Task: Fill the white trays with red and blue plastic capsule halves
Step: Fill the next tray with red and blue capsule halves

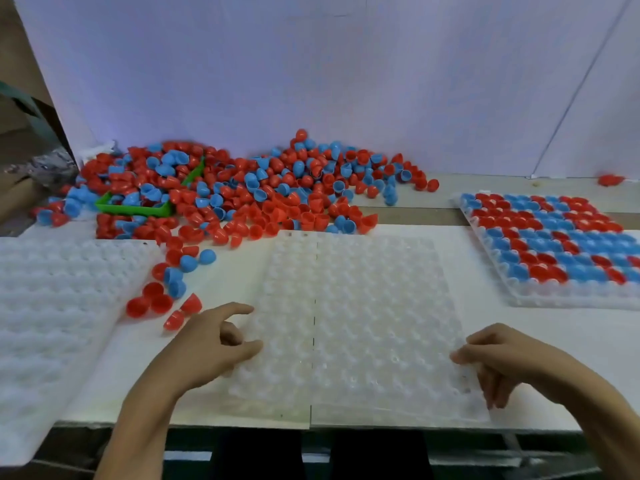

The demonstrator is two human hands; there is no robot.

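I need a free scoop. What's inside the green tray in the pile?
The green tray holds red and blue capsule halves. The pile covers its far end, so its full contents stay hidden.

I see even, cool light overall, with a bluish cast on the pale back wall (311, 64). Shadows are faint. Everything looks soft and slightly blurred, and the white desk (214, 292) bends at the picture's edges.
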